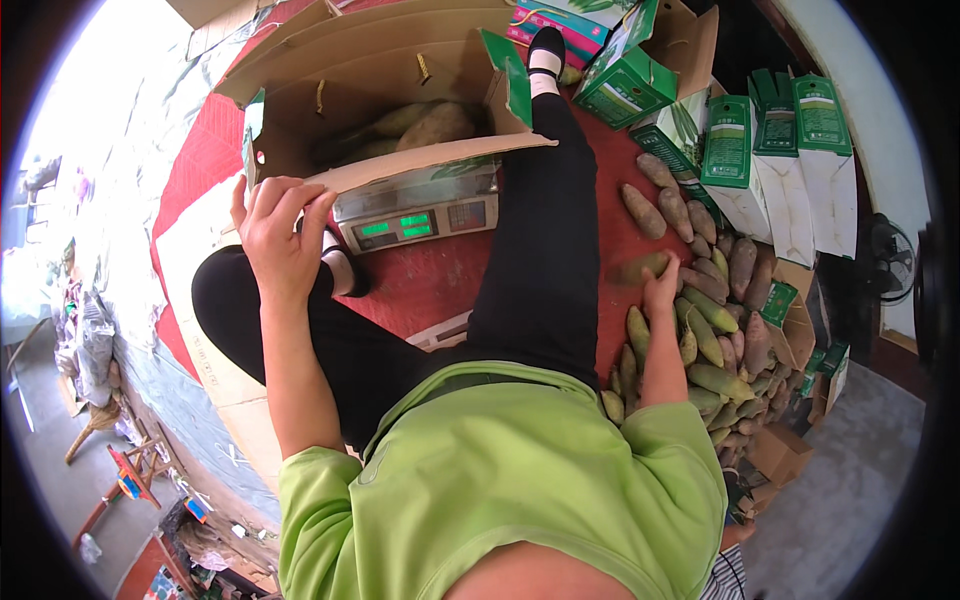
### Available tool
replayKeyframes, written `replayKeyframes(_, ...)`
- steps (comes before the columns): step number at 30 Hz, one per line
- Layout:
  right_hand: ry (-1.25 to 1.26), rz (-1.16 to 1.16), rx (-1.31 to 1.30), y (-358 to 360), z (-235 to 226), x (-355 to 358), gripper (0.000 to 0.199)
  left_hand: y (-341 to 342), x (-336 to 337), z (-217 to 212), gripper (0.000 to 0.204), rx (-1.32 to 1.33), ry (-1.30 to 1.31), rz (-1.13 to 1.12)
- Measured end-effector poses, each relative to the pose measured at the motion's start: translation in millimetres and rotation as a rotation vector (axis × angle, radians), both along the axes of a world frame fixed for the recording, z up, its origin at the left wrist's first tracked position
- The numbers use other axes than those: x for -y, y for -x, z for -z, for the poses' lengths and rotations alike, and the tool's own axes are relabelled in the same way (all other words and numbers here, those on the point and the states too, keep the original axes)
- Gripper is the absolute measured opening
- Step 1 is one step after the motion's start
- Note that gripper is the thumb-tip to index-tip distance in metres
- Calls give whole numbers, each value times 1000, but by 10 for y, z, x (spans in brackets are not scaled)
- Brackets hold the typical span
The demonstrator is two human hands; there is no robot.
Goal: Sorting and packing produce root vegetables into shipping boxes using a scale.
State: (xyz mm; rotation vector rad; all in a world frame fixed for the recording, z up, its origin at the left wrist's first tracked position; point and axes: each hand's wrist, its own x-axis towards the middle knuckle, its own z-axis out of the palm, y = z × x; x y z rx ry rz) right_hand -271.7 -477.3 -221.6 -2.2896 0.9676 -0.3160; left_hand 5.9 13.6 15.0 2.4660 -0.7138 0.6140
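My left hand pinches the near flap of an open cardboard carton. Inside the carton, several large elongated root vegetables lie together, partly in shadow. The carton rests on a weighing scale with lit green displays. Out to the right, my right hand is closed on a greenish root vegetable, smeared by motion. It hangs just over the left side of a heap of similar green and brown root vegetables. Their exact kind is not clear.
Green and white cartons stand at the right, with another open green carton at the top. My legs straddle the scale on a red mat. A fan stands far right. Another person's hand shows at the lower right.
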Motion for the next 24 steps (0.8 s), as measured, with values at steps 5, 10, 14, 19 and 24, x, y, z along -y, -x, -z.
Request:
replayKeyframes(5, -3, -119, 400, -912, -1311, -186, 62, 5, -14, 8, 11, -1, 10, 6)
replayKeyframes(10, -289, -187, 798, -1492, -2660, -704, 58, 7, -11, 5, 11, 11, 10, 12)
replayKeyframes(14, -414, -397, 971, -1805, -3166, -1105, 55, 12, -19, 10, 12, 21, 3, 1)
replayKeyframes(19, -647, -566, 956, -2305, -3050, -1696, 46, 2, -17, 18, 13, 22, -5, 0)
replayKeyframes(24, -275, -820, 582, -2898, -2702, -2207, 47, -36, -14, 48, 14, 57, -21, -5)
